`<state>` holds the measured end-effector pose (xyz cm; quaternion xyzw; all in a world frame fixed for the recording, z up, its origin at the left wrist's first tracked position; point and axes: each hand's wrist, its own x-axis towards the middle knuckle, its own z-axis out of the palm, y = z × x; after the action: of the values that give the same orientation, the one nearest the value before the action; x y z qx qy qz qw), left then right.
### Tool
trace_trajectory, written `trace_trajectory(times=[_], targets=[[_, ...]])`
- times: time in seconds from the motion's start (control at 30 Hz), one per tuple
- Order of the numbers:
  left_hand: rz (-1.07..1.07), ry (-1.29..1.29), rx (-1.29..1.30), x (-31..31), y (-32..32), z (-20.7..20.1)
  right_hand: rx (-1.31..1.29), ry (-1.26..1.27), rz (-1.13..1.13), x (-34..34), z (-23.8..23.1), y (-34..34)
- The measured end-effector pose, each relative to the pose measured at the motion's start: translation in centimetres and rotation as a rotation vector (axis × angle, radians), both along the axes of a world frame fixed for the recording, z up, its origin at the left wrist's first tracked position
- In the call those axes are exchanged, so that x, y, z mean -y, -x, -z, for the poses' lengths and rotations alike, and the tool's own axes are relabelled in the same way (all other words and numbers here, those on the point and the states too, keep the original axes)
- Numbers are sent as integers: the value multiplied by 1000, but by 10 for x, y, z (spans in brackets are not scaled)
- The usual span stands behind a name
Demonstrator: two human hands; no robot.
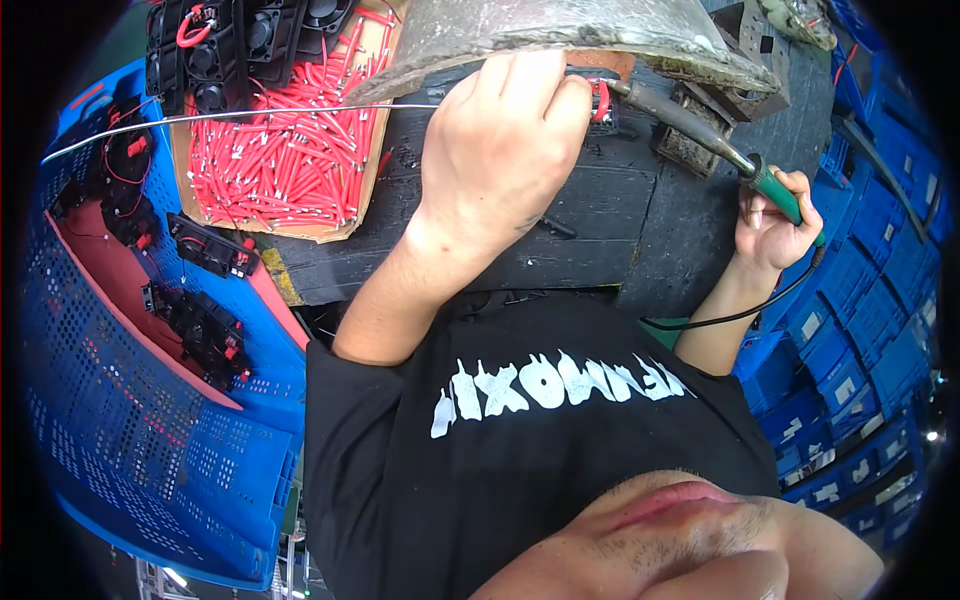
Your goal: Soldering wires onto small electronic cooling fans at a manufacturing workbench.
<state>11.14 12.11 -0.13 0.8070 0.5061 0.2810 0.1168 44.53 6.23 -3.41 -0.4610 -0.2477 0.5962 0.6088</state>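
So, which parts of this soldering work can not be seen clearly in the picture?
- Head view: soldering iron tip, hidden behind the left hand.
- Small red part, mostly covered by that hand's fingers.
- Solder wire near end, behind the hand.
- Right hand covers the green handle.

Red tubes (275, 150), blue perforated crate (130, 420), green-handled iron (775, 190).

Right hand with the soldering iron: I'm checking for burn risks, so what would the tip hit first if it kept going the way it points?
The right hand aims the soldering iron at the small red part pinched by the left hand; that part probably comes first, with those fingertips beside it. Depth is unclear.
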Motion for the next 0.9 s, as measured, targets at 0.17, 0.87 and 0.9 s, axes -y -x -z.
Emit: trace_trajectory(times=[0.17,0.87,0.9], targets=[[1,-9,4,0,1,-1,-17,-20,-23,0,2,-2],[-99,166,-152,31,21,-19,-190,-58,109,30,-4,-7],[-92,158,-156,26,20,-17,-179,-73,115,33,-6,-7]])
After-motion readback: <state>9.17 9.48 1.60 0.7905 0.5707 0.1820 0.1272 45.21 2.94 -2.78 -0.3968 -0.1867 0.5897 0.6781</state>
